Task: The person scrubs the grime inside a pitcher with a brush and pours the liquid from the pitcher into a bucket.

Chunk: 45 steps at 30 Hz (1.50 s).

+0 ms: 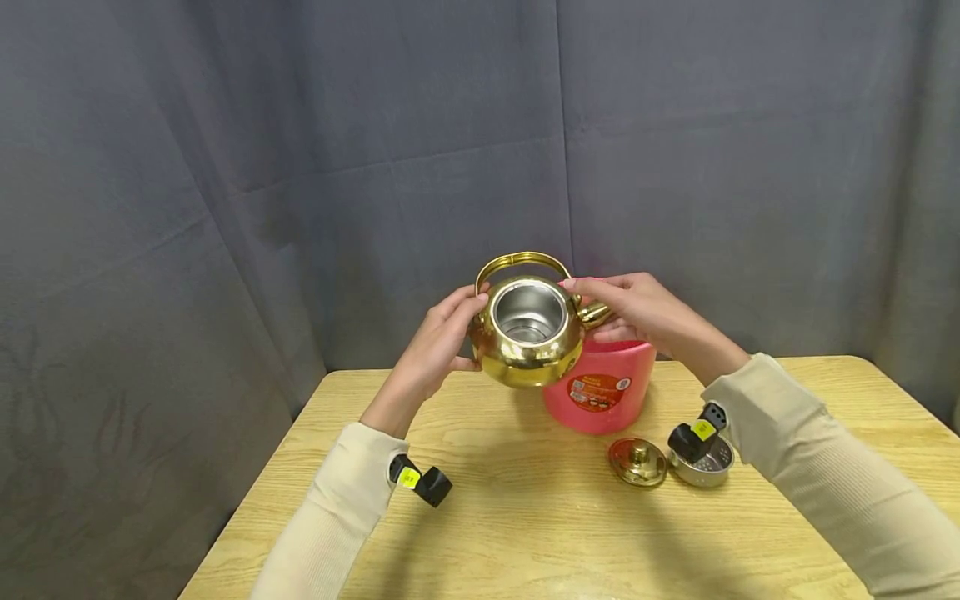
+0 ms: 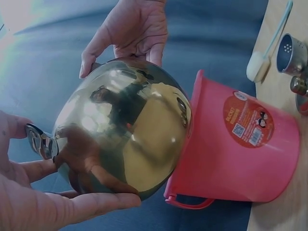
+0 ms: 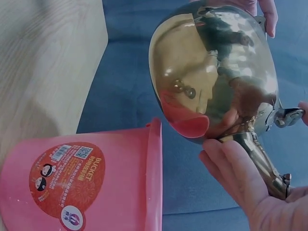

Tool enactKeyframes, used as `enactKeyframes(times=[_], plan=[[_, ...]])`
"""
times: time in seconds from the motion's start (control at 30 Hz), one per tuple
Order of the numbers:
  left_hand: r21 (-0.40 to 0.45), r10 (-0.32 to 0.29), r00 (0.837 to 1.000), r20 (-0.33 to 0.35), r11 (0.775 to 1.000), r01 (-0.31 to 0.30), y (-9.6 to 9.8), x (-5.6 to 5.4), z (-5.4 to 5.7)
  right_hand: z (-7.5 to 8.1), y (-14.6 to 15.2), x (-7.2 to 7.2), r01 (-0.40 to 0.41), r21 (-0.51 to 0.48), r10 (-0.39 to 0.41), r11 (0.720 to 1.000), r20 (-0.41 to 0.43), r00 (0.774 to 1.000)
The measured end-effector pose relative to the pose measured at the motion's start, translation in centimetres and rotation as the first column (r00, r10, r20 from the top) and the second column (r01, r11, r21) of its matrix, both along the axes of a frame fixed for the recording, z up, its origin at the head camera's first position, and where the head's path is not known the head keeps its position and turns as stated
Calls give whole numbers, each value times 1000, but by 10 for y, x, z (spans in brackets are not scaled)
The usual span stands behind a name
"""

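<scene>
Both hands hold up a shiny gold teapot (image 1: 525, 362) with its lid off, its round opening and steel interior facing the head camera. My left hand (image 1: 442, 337) grips the left side, thumb and fingers around the body near the foot of the arched handle (image 1: 517, 257). On the other side my right hand (image 1: 637, 308) holds it around the spout (image 3: 255, 159). The teapot hangs above the table, in front of and beside the rim of a pink bucket (image 1: 636, 383), which it partly hides in the head view.
On the wooden table (image 1: 487, 517), a gold lid (image 1: 637, 473) with a knob lies right of centre. Beside it stands a perforated steel strainer (image 1: 705, 477), partly behind the right wrist camera. A white-headed brush (image 2: 258, 66) shows in the left wrist view. A grey curtain (image 1: 450, 167) hangs behind.
</scene>
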<state>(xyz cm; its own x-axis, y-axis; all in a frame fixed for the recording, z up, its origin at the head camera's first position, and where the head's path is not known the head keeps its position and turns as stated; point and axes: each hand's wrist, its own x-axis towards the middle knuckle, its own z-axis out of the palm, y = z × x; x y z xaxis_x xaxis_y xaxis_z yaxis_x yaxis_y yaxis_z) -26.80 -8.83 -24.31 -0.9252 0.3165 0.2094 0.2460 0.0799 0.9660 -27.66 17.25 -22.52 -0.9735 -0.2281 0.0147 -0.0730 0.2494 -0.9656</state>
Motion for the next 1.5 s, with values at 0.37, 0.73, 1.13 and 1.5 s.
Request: enactKeyframes(times=[0.37, 0.73, 1.13, 1.5], plan=[[29, -2, 1000, -20, 1000, 3, 9, -14, 9, 5, 6, -8, 80, -32, -80, 996, -20, 997], [81, 43, 999, -23, 996, -41, 22, -28, 15, 8, 10, -14, 151, -124, -158, 981, -48, 986], [134, 76, 997, 22, 988, -78, 33, -39, 17, 8, 13, -20, 231, -182, -249, 956, -84, 965], [73, 79, 994, 71, 994, -84, 42, -45, 18, 3, 21, -27, 241, -170, -263, 955, -123, 957]])
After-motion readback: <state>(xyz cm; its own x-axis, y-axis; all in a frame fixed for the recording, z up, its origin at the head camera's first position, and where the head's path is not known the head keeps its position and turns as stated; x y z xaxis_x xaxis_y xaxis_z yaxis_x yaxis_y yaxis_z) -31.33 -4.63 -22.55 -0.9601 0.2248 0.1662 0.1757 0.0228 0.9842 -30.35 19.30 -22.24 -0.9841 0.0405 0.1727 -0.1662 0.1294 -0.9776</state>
